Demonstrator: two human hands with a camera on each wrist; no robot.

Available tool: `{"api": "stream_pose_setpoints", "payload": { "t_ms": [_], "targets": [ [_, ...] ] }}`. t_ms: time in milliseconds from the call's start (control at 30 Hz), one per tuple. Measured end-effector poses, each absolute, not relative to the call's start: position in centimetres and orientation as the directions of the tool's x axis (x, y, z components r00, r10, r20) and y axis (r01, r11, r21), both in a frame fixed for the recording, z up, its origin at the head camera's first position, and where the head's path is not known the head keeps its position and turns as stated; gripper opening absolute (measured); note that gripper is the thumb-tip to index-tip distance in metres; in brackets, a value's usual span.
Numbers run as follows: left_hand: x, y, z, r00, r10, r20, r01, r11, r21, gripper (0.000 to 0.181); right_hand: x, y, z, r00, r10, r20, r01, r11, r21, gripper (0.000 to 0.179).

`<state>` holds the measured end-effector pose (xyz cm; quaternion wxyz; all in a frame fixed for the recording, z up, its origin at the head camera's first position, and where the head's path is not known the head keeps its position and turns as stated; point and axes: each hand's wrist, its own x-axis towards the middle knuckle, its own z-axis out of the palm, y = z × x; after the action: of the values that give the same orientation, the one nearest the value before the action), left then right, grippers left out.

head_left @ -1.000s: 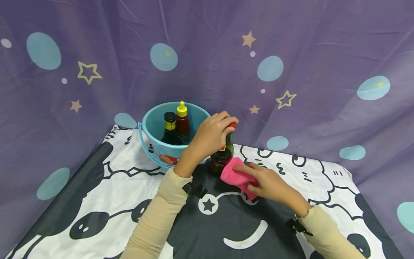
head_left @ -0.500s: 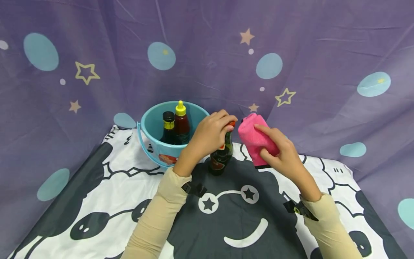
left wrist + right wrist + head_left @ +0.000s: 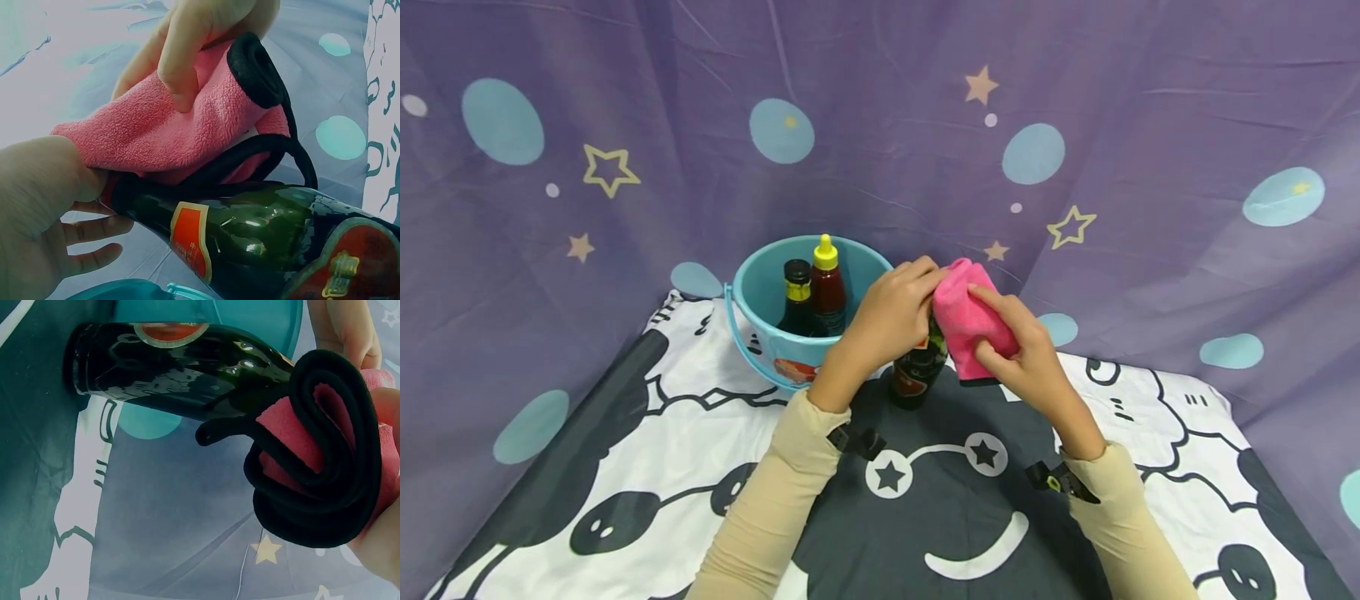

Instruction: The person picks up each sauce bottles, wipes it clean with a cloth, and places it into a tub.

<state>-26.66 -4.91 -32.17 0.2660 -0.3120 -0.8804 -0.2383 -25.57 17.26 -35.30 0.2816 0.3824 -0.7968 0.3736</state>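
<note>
A dark green glass bottle (image 3: 914, 379) with red and gold labels stands upright on the patterned cloth, right of the bucket. My left hand (image 3: 891, 310) grips it by the top, and its cap is hidden in the head view. In my right hand (image 3: 1026, 354) is a folded pink cloth (image 3: 966, 321) with black edging, pinched between thumb and fingers. This cloth (image 3: 150, 128) lies against the bottle's neck, close to the left fingers, in the left wrist view. Seen from the right wrist, the cloth's rolled black edge (image 3: 369, 444) covers the upper end of the bottle (image 3: 169, 375).
A light blue bucket (image 3: 756, 333) with its handle hanging down stands behind my left forearm. Inside it are a black-capped bottle (image 3: 797, 304) and a yellow-topped red squeeze bottle (image 3: 828, 292). A purple curtain (image 3: 887, 125) rises behind the black-and-white sheet (image 3: 850, 533).
My right hand has lifted the pink cloth from the bottle's lower body, then moved it left against the neck. The left hand keeps its grip on the top.
</note>
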Motion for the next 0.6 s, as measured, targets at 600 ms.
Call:
{"api": "stream_pose_setpoints", "payload": {
  "t_ms": [600],
  "targets": [
    [-26.73,-4.88,-32.36,-0.659,0.413,0.628,0.679,0.687,0.260,0.029,-25.70,16.64,-36.28,-0.628,-0.362,0.689,-0.769,0.421,-0.481,0.064]
  ]
}}
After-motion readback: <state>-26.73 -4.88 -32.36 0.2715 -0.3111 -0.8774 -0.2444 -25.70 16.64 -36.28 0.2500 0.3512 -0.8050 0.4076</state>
